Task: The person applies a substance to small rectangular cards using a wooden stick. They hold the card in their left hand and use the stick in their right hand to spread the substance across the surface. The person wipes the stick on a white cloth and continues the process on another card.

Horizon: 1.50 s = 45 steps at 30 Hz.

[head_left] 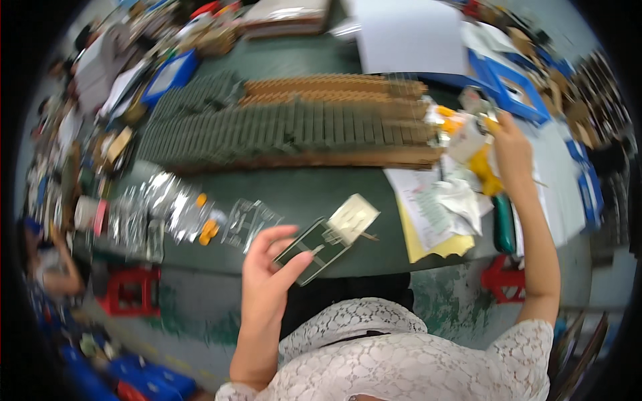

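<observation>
Flat dark panel w/ a pale card stuck at its far end sits in your left hand, just over the desk near edge. Thumb on top, fingers under: that grip keeps it level. Wrist bent back, elbow low. Over right, your right hand is stretched far out, fingers closed on small yellow bits by the paper pile.
</observation>
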Each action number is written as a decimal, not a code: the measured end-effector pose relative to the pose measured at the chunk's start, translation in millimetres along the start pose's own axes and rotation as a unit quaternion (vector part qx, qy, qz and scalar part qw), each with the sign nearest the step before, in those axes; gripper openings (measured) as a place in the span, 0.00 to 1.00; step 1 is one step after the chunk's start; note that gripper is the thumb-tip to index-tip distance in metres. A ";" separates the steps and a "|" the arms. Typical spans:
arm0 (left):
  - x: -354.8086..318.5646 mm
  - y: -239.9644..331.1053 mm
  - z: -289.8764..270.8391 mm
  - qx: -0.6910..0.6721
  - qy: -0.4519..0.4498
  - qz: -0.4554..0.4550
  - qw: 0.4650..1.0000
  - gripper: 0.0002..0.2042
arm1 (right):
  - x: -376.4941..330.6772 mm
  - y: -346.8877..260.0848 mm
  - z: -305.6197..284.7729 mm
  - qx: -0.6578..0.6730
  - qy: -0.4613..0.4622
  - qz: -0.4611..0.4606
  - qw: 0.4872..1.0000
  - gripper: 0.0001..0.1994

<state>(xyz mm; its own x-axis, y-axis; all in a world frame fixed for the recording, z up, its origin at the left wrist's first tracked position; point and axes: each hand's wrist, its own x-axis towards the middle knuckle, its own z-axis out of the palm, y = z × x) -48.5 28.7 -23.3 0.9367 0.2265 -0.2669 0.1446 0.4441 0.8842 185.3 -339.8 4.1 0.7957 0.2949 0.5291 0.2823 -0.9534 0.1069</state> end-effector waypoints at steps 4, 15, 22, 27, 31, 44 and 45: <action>-4.6 8.9 5.1 -0.007 -0.001 -0.015 1.000 0.22 | -0.3 -11.2 -12.2 -0.075 -0.042 -0.035 0.996 0.13; -5.1 10.4 5.8 -0.012 -0.020 -0.019 1.000 0.21 | -6.6 -37.1 -54.4 0.265 -0.029 -0.001 0.964 0.12; -8.2 15.4 14.1 -0.040 -0.038 -0.057 0.997 0.20 | -37.8 -120.4 -66.9 0.662 -0.312 0.133 0.669 0.11; -13.6 19.6 14.8 -0.026 -0.032 -0.047 0.998 0.21 | -41.5 -144.0 -57.9 0.730 -0.396 0.246 0.499 0.13; -17.9 26.2 18.7 0.004 -0.032 -0.045 0.998 0.21 | -47.6 -150.7 -53.9 0.647 -0.246 0.021 0.721 0.14; -21.4 29.3 19.6 0.056 -0.044 -0.039 0.997 0.21 | -53.5 -162.2 -68.9 0.296 0.097 -0.358 0.880 0.19; -21.6 29.2 19.5 0.052 -0.045 -0.041 0.997 0.21 | -54.2 -165.1 -69.1 0.298 0.106 -0.355 0.880 0.20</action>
<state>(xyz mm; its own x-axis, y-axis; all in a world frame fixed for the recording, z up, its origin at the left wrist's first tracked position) -58.4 19.8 15.7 0.9445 0.1133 -0.3084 0.2491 0.3653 0.8970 58.6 -202.8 16.0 0.2053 0.7238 0.6588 0.9488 -0.3122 0.0473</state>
